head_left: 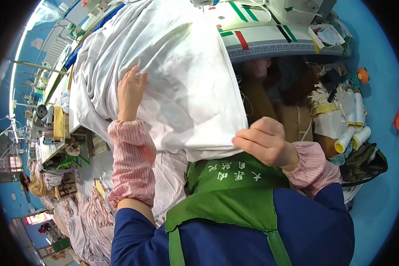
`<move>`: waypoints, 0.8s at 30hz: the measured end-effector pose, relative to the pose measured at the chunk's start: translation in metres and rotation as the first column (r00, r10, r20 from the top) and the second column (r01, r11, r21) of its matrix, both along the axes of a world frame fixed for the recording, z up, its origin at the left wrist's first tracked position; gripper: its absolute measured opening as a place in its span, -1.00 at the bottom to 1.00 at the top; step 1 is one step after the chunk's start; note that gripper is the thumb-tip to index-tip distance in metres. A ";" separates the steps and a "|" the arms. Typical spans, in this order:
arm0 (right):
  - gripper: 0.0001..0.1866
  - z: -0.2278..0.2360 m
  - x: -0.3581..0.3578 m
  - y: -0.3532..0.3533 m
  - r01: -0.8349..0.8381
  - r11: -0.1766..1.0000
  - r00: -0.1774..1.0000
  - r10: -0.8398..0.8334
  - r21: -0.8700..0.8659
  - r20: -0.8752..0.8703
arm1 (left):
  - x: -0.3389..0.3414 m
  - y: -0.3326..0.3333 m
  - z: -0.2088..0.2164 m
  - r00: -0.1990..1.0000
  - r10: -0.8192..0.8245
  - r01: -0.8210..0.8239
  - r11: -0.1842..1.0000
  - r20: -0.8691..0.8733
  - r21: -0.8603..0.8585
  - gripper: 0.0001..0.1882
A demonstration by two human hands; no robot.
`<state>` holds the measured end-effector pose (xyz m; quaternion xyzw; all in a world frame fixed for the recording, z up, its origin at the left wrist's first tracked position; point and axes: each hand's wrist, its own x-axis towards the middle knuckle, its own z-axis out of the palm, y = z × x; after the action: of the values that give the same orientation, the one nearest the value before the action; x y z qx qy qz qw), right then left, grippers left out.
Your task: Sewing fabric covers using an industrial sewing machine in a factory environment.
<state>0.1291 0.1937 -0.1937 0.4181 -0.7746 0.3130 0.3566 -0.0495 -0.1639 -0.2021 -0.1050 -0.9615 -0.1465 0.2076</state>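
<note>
A large sheet of white fabric (186, 93) spreads over the sewing table and hangs down toward my lap. My left hand (132, 88) lies on it at the left, fingers stretched out over the folds. At the near right corner of the cloth, my right hand (266, 139) pinches the edge between thumb and fingers. The right edge of the fabric runs fairly straight from that pinch up to the sewing machine (297, 13) at the far side. Pink striped sleeve covers are on both my forearms.
A ruler strip (283, 48) lines the table's front edge. A small white box (326, 36) stands at the far right. Thread cones (345, 138) and a dark bag (363, 164) are at my right. Heaped pale cloth (86, 217) lies at the left, with a person (35, 184) beyond.
</note>
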 end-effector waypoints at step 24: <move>-0.82 -0.056 0.005 0.015 0.172 0.973 0.829 -0.060 -0.151 0.556 | 0.166 0.121 0.034 0.420 -0.727 0.293 0.676 0.544 0.677 -0.77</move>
<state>0.1340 0.2084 -0.2501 0.2262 -0.8337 0.4715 0.1775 0.1170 -0.0427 -0.1685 -0.2734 -0.7947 -0.4687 -0.2719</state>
